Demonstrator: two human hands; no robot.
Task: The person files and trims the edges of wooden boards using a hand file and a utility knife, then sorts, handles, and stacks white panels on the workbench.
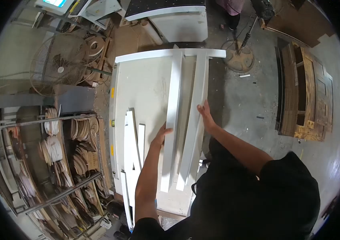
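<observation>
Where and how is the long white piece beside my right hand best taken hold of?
I would grip this piece near its middle, across its long edges, your right hand coming from the right. It is long and narrow, so the middle likely balances best; the gap towards the neighbouring piece leaves finger room.

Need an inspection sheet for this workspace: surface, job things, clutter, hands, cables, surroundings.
Surface: pale table, faint marks on top.
Job's things: left board and right board, side by side with a gap, far ends at a white crosspiece.
Clutter: narrow white strips on the table's left side; scraps on the floor.
Hands: left hand, thumb on the left board; right hand, open at the right board's outer edge.
Cables: too unclear to tell.
Surroundings: fan and loaded rack at left, wooden cabinet at right, another person beyond the table.
</observation>
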